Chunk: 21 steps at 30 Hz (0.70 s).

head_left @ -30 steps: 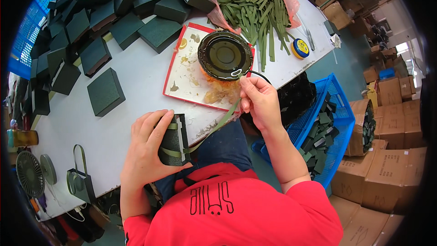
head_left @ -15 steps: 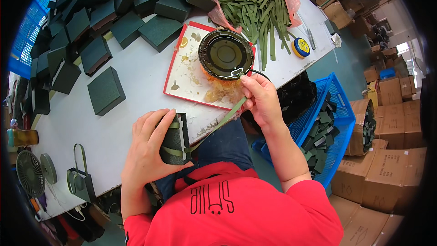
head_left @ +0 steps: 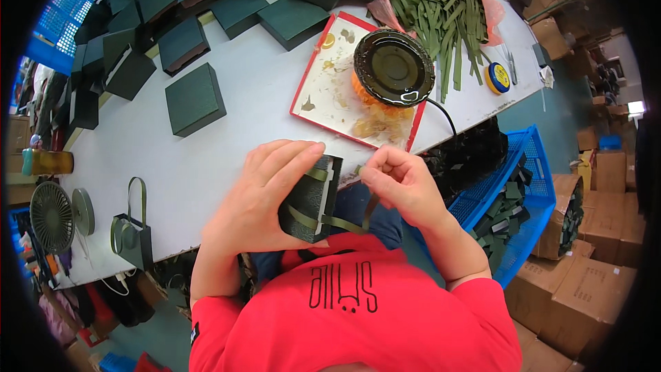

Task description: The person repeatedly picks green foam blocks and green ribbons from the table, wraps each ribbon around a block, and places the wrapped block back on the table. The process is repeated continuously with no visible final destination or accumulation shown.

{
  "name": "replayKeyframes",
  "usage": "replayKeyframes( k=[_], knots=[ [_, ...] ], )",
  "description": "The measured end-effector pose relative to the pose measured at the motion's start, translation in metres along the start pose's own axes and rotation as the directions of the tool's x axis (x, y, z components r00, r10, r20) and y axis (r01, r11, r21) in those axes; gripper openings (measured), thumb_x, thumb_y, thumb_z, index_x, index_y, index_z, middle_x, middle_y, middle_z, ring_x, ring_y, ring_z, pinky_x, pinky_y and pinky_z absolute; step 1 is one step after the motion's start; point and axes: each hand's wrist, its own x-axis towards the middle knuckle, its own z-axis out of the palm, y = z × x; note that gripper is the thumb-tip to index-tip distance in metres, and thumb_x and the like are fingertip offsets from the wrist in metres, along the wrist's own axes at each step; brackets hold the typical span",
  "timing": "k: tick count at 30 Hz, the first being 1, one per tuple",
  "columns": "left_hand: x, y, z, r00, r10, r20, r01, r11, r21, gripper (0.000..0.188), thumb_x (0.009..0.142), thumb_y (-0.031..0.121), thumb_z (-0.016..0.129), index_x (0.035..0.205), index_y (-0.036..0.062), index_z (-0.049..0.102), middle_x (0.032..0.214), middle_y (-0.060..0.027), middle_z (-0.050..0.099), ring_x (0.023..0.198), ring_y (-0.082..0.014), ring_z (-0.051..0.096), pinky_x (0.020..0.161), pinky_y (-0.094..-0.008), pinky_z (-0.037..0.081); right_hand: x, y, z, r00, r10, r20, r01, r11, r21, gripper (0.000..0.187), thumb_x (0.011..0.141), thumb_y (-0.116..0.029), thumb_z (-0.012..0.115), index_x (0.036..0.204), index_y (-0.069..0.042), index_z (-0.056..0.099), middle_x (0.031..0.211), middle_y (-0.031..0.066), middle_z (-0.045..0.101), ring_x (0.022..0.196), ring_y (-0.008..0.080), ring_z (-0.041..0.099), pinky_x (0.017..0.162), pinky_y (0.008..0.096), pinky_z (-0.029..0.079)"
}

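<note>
My left hand (head_left: 258,193) is wrapped around a small dark green box (head_left: 299,196), its thumb beneath and fingers over the top. An olive-green ribbon (head_left: 348,224) crosses the box and loops out from its right side. My right hand (head_left: 407,182) pinches the free end of that ribbon between thumb and fingers, a little right of the box. Beyond my right hand stands a round black pot (head_left: 394,67) of glossy, dark amber liquid. It rests on a red-rimmed white tray (head_left: 318,93) smeared with dried amber residue.
Dark green boxes (head_left: 196,100) are heaped at the far left. A pink bag (head_left: 490,10) spills olive ribbons (head_left: 441,7) behind the pot. A yellow-and-blue round tin (head_left: 497,78) lies right. A blue crate (head_left: 533,196) stands below the table's right edge; a fan (head_left: 51,217) sits left.
My right hand has drawn the ribbon's end away from the pot's rim, back toward the box. The ribbon has gone from stretched to slack and looped. The view has shifted left.
</note>
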Motion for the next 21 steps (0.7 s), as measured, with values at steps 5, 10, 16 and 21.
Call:
replayKeyframes(
  k=[5,10,16,21],
  knots=[
    [0.0,0.002,0.001,1.0,0.018,0.0,-0.018,1.0,-0.005,0.106,0.058,0.039,0.095,0.146,0.0033,0.048,0.139,-0.0141,0.055,0.125,-0.036,0.052,0.104,-0.0477,0.042,0.01,0.0,0.013,0.998,0.014,0.066,-0.016,1.0,0.02,0.016,0.098,-0.016,0.071,0.095,-0.003,0.062,0.083,-0.0046,0.063,0.071,-0.0005,0.054,0.061,0.0179,0.042],
    [0.002,0.001,0.001,1.0,0.028,-0.001,-0.028,0.999,-0.019,0.106,0.058,0.038,0.095,0.146,0.0032,0.049,0.138,-0.0139,0.055,0.124,-0.0357,0.052,0.104,-0.0478,0.042,0.014,0.003,0.017,0.996,0.025,0.081,-0.023,0.999,-0.022,0.018,0.097,-0.017,0.072,0.091,-0.003,0.061,0.079,-0.0054,0.061,0.069,-0.0008,0.052,0.06,0.0183,0.041],
    [0.003,0.003,0.001,0.999,0.032,-0.003,-0.032,0.999,-0.001,0.102,0.058,0.036,0.095,0.144,0.0045,0.051,0.136,-0.0128,0.057,0.124,-0.0349,0.053,0.103,-0.0468,0.041,0.019,0.007,0.014,0.996,0.042,0.085,-0.029,0.989,-0.148,0.018,0.098,-0.016,0.07,0.088,-0.005,0.06,0.075,-0.007,0.058,0.067,-0.0014,0.049,0.057,0.019,0.038],
    [0.005,0.003,0.002,0.996,0.059,0.065,-0.063,0.997,0.049,0.095,0.059,0.034,0.093,0.142,0.0069,0.055,0.135,-0.0124,0.057,0.123,-0.0335,0.054,0.104,-0.0471,0.038,0.027,0.015,0.01,0.989,0.044,0.142,-0.013,0.977,-0.212,0.028,0.096,-0.019,0.069,0.076,-0.003,0.058,0.068,-0.0024,0.057,0.066,0.0032,0.054,0.059,0.0222,0.044]
  ],
)
